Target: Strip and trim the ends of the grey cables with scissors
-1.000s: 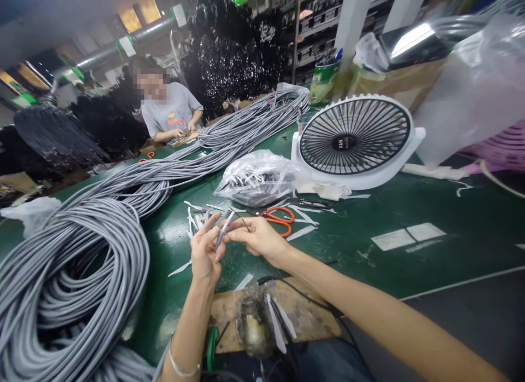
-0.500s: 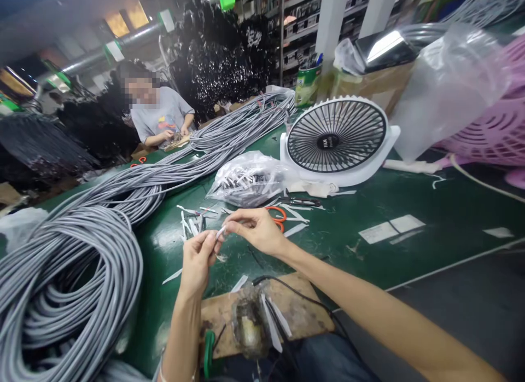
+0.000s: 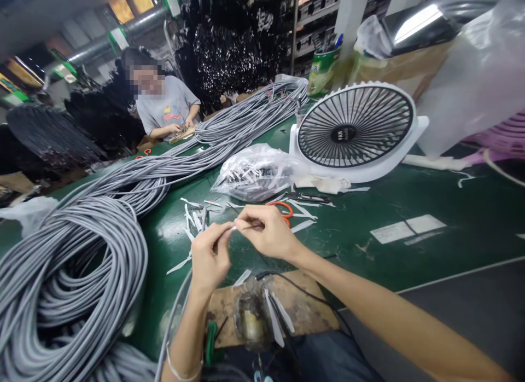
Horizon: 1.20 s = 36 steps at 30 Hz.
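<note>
In the middle of the head view, my left hand (image 3: 211,256) is closed on a grey cable (image 3: 175,308), which runs up beside my left wrist. My right hand (image 3: 266,232) pinches at the cable's end, its fingertips meeting those of the left. Only a small pale bit shows between them; the fingers hide the rest. Past the hands lie cut white strips (image 3: 197,220) and scissors with orange handles (image 3: 283,208), partly covered by my right hand. Below, a worn wooden board (image 3: 311,302) carries a grimy metal device (image 3: 251,322).
Coiled grey cables (image 3: 135,250) fill the left side. A clear bag of small parts (image 3: 258,174) lies before a white fan (image 3: 356,130). White labels (image 3: 408,229) rest on the green table at right. Across the table, a person (image 3: 168,105) works with their hands.
My hands have drawn closer together, and the pale piece between them is now mostly covered. The grey cable beside my left wrist has come into sight. The view has shifted slightly.
</note>
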Available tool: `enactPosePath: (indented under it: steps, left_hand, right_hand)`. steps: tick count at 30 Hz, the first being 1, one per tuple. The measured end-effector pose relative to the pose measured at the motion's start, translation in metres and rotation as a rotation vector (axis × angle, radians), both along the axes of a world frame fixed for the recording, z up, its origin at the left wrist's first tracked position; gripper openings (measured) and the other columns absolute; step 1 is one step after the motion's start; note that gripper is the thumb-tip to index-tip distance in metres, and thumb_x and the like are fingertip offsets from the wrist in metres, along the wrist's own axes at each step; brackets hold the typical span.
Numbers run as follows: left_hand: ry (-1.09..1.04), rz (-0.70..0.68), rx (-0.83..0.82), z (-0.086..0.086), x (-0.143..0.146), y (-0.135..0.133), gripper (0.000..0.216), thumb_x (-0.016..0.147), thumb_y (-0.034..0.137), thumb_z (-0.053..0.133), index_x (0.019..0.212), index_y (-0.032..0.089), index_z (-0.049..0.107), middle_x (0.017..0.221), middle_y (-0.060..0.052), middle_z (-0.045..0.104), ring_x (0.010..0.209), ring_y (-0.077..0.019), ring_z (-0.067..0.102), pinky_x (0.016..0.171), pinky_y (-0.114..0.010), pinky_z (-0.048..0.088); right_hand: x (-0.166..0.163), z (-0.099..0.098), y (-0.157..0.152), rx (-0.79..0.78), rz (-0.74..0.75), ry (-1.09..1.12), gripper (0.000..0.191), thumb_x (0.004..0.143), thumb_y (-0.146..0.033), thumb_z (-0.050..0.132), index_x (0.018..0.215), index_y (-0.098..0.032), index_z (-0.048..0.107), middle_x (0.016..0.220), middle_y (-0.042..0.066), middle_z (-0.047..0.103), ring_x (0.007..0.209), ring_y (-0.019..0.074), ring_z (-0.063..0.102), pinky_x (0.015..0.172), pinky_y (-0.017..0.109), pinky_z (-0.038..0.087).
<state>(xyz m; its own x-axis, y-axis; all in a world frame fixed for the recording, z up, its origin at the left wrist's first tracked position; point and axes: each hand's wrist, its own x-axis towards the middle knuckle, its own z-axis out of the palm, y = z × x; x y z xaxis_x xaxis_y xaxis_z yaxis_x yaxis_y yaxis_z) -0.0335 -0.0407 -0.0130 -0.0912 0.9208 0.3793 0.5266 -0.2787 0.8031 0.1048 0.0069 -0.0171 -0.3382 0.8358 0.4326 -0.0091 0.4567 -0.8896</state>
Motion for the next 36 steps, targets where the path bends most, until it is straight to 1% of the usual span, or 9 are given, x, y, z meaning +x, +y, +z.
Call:
enactPosePath:
  steps: [4,11,17,20,24,28,30,33,36]
  left_hand:
    - [0.132,0.01,0.016,-0.005,0.001,-0.001,0.016,0.073,0.022,0.058,0.078,0.023,0.073,0.056,-0.001,0.052,0.051,-0.0128,0.041,0.053,-0.023,0.03]
    - [0.041,0.015,0.099,-0.004,0.004,-0.003,0.016,0.072,0.018,0.06,0.078,0.025,0.074,0.057,-0.001,0.055,0.049,-0.013,0.041,0.054,-0.024,0.033]
    - [0.016,0.094,0.101,-0.001,0.001,-0.001,0.013,0.073,0.022,0.061,0.077,0.023,0.074,0.053,0.001,0.051,0.045,-0.0117,0.037,0.05,-0.023,0.029]
    - [0.082,0.099,0.119,-0.003,-0.002,0.0,0.014,0.072,0.021,0.062,0.078,0.024,0.074,0.054,0.0,0.053,0.049,-0.0128,0.043,0.053,-0.023,0.033]
    - [0.213,0.107,0.128,-0.008,-0.004,0.0,0.016,0.07,0.018,0.063,0.079,0.026,0.074,0.065,-0.003,0.061,0.061,-0.0148,0.053,0.061,-0.022,0.037]
    - [0.216,0.015,0.147,-0.007,-0.002,0.0,0.018,0.073,0.015,0.059,0.079,0.025,0.073,0.065,-0.002,0.062,0.058,-0.013,0.052,0.059,-0.021,0.037]
    - [0.132,0.006,0.132,-0.005,0.001,0.0,0.015,0.074,0.017,0.058,0.076,0.023,0.072,0.059,0.0,0.059,0.051,-0.0113,0.048,0.053,-0.021,0.035]
    - [-0.068,0.142,0.044,-0.004,0.004,0.003,0.014,0.076,0.025,0.057,0.071,0.02,0.069,0.052,0.002,0.053,0.045,-0.0102,0.043,0.046,-0.02,0.032]
    - [-0.122,0.208,-0.05,-0.008,0.003,0.006,0.016,0.075,0.029,0.057,0.069,0.017,0.067,0.054,0.001,0.055,0.049,-0.0108,0.046,0.049,-0.02,0.035]
  right_hand:
    - [-0.001,-0.001,0.001,-0.036,-0.046,-0.026,0.029,0.074,-0.028,0.05,0.048,-0.018,0.04,0.049,-0.005,0.036,0.048,0.0066,0.031,0.046,0.021,0.026]
    - [-0.007,-0.005,0.008,-0.647,0.198,0.038,0.033,0.074,-0.038,0.05,0.049,-0.02,0.041,0.04,-0.008,0.034,0.034,0.0047,0.022,0.035,0.021,0.018]
    - [-0.002,-0.003,-0.003,0.083,-0.152,0.002,0.017,0.081,-0.029,0.051,0.081,-0.018,0.064,0.078,0.004,0.063,0.072,0.0144,0.057,0.065,0.024,0.043]
    - [-0.002,-0.004,-0.005,0.218,-0.165,-0.087,0.014,0.08,-0.023,0.052,0.076,-0.019,0.065,0.076,0.004,0.063,0.071,0.0138,0.057,0.067,0.025,0.042]
    - [-0.002,-0.004,0.005,-0.08,-0.104,-0.073,0.016,0.071,-0.017,0.057,0.055,-0.016,0.057,0.056,-0.001,0.053,0.053,0.009,0.047,0.053,0.022,0.037]
    - [0.001,0.001,0.015,-0.639,0.228,0.043,0.03,0.066,-0.032,0.062,0.046,-0.018,0.045,0.039,-0.009,0.034,0.033,0.003,0.022,0.036,0.019,0.018]
    - [0.0,0.002,0.014,-0.742,0.342,0.115,0.033,0.065,-0.04,0.062,0.049,-0.019,0.043,0.038,-0.011,0.03,0.032,0.0022,0.015,0.035,0.02,0.012]
    - [-0.006,-0.001,0.004,-0.533,0.242,0.165,0.028,0.07,-0.04,0.057,0.055,-0.018,0.049,0.044,-0.008,0.037,0.036,0.0039,0.023,0.037,0.02,0.019]
    - [-0.008,-0.005,-0.006,-0.051,0.025,0.041,0.023,0.076,-0.031,0.051,0.058,-0.016,0.054,0.055,-0.002,0.046,0.048,0.0077,0.038,0.047,0.022,0.029]
